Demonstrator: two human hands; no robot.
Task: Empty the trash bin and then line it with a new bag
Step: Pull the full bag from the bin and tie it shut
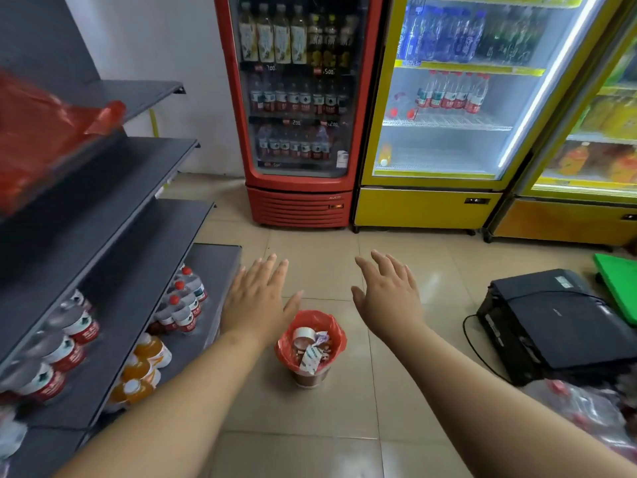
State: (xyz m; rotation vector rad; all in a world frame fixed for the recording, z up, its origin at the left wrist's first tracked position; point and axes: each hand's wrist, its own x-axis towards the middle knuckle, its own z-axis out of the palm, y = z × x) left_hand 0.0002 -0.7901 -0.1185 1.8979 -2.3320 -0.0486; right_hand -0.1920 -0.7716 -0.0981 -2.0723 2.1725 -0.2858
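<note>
sitting on the floor tiles (344,453), the small trash bin (310,374) wears a red liner bag (336,336) stuffed with wrappers and cups. my left hand (256,301) and right hand (387,298) hover above and beyond it (fingers spread, holding nothing). shelves of bottles (179,305) stand left, a black printer (551,319) right.

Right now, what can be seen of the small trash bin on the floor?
The trash bin is small, round and brownish, standing upright on the tiled floor. A red plastic bag lines it, folded over the rim and hiding its upper wall. Crumpled wrappers and a cup fill it near the top. The left hand and right hand are spread open near it; neither touches it.
</note>
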